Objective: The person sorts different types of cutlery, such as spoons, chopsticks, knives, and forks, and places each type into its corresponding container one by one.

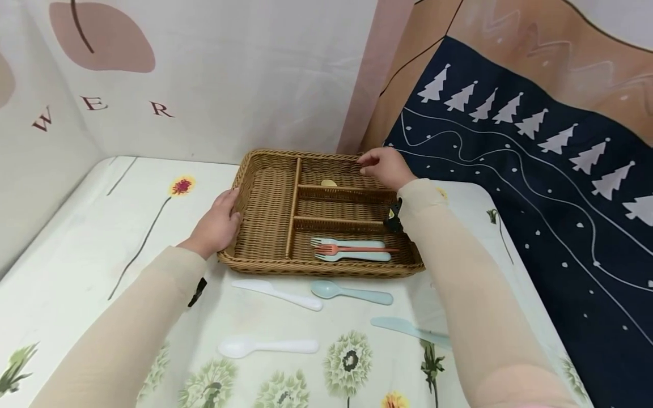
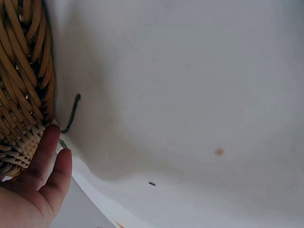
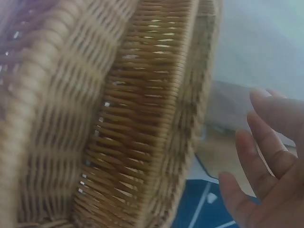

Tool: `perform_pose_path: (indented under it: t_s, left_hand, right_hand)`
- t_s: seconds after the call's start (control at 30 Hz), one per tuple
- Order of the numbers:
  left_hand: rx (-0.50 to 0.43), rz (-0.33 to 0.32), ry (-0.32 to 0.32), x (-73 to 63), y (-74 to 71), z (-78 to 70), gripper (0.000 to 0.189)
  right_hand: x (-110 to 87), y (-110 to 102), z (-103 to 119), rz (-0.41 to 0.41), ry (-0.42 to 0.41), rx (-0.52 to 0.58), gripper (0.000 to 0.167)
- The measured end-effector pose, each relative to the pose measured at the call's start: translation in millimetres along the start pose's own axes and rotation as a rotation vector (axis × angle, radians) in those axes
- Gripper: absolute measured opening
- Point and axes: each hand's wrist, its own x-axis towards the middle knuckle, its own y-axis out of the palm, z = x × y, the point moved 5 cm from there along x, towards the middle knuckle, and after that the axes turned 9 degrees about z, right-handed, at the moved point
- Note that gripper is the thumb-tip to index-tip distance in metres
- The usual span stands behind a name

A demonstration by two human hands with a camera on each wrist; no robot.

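Note:
A brown wicker cutlery tray (image 1: 320,267) with wooden dividers sits on the table. My left hand (image 1: 216,224) rests against its left side, and in the left wrist view two fairly straight fingers (image 2: 50,154) lie along the outer wall. Over the far right corner hovers my right hand (image 1: 388,167), loosely bent and holding nothing; the right wrist view shows its spread fingers (image 3: 266,142) apart from the wicker wall (image 3: 190,123). In the front compartment lie an orange fork (image 1: 352,249) and two pale blue forks (image 1: 357,256). A gold-coloured round end (image 1: 329,183) shows in the back compartment.
In front of the tray lie a white knife (image 1: 278,293), a pale blue spoon (image 1: 352,292), a white spoon (image 1: 267,347) and a pale blue knife (image 1: 408,328), partly behind the right sleeve. A white curtain (image 1: 245,85) hangs behind, and a dark blue tree-patterned cloth (image 1: 535,187) at right.

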Motion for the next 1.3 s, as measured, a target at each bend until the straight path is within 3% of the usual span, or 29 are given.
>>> perform_pose_path:
  t_s: [0.33,0.53,0.83,1.07,1.3]
  left_hand:
    - [0.002,-0.003,0.000,-0.5,0.5,-1.2,0.059]
    - [0.008,-0.003,0.003,0.3,1.1,-1.8,0.059]
    - [0.005,0.002,-0.006,0.5,1.0,-0.3,0.059]
    - [0.002,0.002,0.001,0.7,0.9,2.3,0.060]
    - [0.003,0.002,0.005,2.0,1.4,2.0,0.060]
  right_hand:
    - [-23.7,-23.2,3.9,-0.038,-0.080,0.022,0.029]
    - [-45.5,-34.8,4.9,-0.063,-0.083,0.052,0.031]
    - [-72.2,-49.7,-9.0,-0.131,-0.081,0.003,0.029]
    - [-87.3,-55.5,-30.8,-0.169,-0.003,0.025,0.027]
    - [-107.8,-54.4,-50.9,-0.143,0.086,0.090,0.032]
